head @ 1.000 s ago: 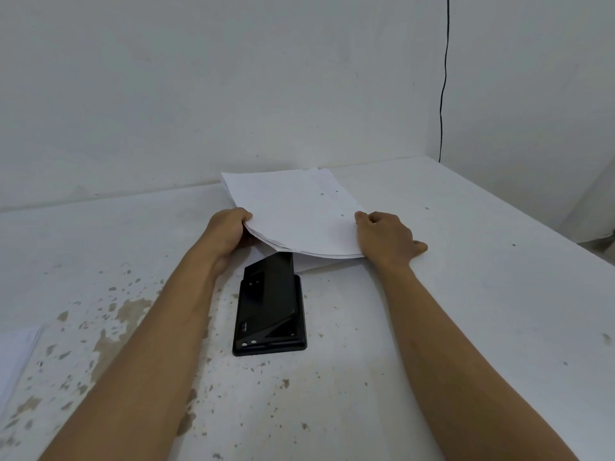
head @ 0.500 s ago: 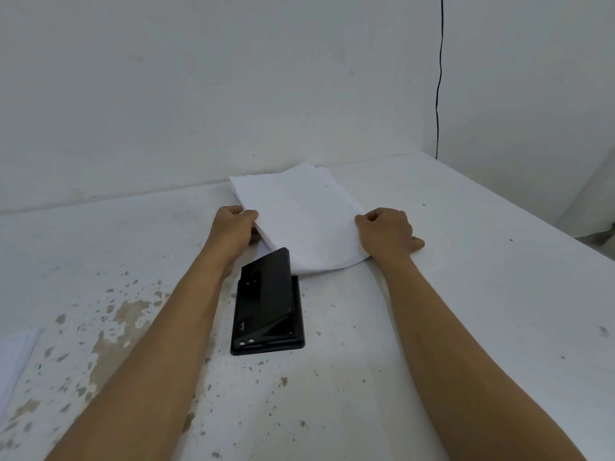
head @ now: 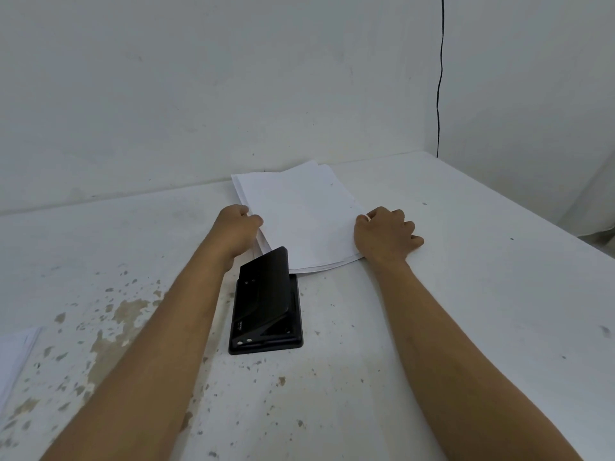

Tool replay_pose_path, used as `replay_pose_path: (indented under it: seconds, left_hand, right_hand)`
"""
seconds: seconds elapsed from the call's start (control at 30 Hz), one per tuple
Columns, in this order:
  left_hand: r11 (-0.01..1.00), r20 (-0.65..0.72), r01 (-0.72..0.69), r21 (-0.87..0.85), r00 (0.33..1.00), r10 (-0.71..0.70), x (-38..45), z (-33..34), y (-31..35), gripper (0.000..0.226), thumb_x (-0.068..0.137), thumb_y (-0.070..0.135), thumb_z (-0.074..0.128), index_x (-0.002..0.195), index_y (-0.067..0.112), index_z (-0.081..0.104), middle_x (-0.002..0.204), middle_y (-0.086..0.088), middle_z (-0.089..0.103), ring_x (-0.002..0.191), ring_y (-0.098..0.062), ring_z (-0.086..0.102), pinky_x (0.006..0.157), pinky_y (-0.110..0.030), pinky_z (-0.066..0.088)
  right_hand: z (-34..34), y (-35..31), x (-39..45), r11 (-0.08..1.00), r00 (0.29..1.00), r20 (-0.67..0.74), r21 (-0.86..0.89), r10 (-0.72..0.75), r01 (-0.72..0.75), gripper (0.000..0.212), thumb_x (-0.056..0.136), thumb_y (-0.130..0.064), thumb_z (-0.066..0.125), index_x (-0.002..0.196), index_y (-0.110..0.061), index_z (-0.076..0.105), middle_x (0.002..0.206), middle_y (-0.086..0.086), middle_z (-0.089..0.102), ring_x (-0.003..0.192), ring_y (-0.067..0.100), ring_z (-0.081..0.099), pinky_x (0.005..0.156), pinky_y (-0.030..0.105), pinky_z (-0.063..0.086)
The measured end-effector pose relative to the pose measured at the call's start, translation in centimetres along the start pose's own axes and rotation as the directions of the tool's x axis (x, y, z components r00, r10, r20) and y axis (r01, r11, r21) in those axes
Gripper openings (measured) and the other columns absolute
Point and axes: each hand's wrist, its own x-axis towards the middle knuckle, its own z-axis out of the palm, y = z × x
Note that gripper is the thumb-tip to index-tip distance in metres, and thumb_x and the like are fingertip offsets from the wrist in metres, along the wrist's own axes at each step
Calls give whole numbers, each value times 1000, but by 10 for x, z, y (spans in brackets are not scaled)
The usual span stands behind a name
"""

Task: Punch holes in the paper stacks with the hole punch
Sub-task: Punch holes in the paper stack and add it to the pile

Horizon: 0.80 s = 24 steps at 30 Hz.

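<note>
my left hand (head: 237, 231) and right hand (head: 382, 235) grip the side edges of the white paper stack (head: 299, 214) at mid-frame, its near edge against the black metal hole punch (head: 266, 307) on the white speckled table (head: 466, 294).

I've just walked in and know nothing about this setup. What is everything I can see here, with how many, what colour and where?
paper stack: one, white, on the table past the hole punch, held at both side edges
hole punch: one, black, on the table between the forearms, its far end at the stack's near edge
other sheets: a few, white, at the table's left edge, partly out of frame
table: one, white with brown worn spots on the left
wall: white, behind the table
cable: one, black, hanging down the wall at right
left hand: one, gripping the stack's left edge
right hand: one, pinching the stack's right edge
</note>
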Motion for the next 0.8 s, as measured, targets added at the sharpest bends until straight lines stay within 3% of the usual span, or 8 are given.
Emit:
replay_pose_path:
  seconds: [0.1, 0.23, 0.33, 0.47, 0.63, 0.8]
  left_hand:
    - [1000, -8, 0, 2, 1000, 0, 1, -1, -2, 58, 95, 20, 52, 148, 11, 29, 148, -10, 37, 127, -29, 47, 109, -43, 37]
    - [998, 97, -54, 33, 994, 51, 0, -1, -5, 63, 97, 25, 51, 151, 16, 20, 157, -2, 25, 138, -22, 34, 112, -43, 32]
    - [997, 116, -69, 20, 991, 66, -2, 1, -6, 68, 97, 30, 51, 153, 21, 13, 159, 1, 18, 143, -19, 25, 113, -34, 27]
    - [999, 34, -51, 0, 998, 50, -3, 3, -6, 70, 95, 33, 53, 152, 19, 14, 158, 0, 21, 139, -21, 31, 97, -27, 28]
    - [994, 91, -91, 58, 992, 85, -5, 5, -11, 73, 93, 34, 57, 152, 22, 16, 157, 3, 25, 137, -21, 35, 108, -33, 30]
    - [995, 60, -64, 81, 996, 59, -9, 1, -5, 75, 94, 34, 57, 152, 21, 12, 155, -2, 26, 129, -16, 39, 100, -31, 33]
  right_hand:
    - [0, -1, -1, 999, 999, -38, 20, 34, -33, 29, 95, -28, 38, 110, -17, 60, 116, 7, 53, 111, 30, 44, 91, 42, 25]
    - [2, -2, -2, 1000, 1000, -15, 5, 4, -4, 31, 94, -30, 37, 109, -16, 60, 115, 7, 50, 109, 29, 41, 86, 42, 22]
    - [2, -2, -1, 1000, 1000, 2, 12, -3, 3, 31, 93, -30, 37, 108, -20, 62, 115, 7, 48, 109, 29, 39, 82, 41, 18]
    - [3, 0, 1, 999, 999, 25, -21, -24, 25, 32, 94, -29, 36, 109, -21, 63, 114, 5, 46, 111, 29, 38, 86, 42, 21]
    - [2, 0, 3, 997, 995, 66, -31, -73, 75, 32, 97, -32, 35, 110, -22, 62, 117, 5, 46, 114, 29, 36, 93, 44, 23]
    - [3, -2, -3, 995, 997, -6, -51, -81, 80, 38, 93, -41, 44, 116, -12, 53, 120, 10, 48, 115, 32, 40, 94, 44, 27]
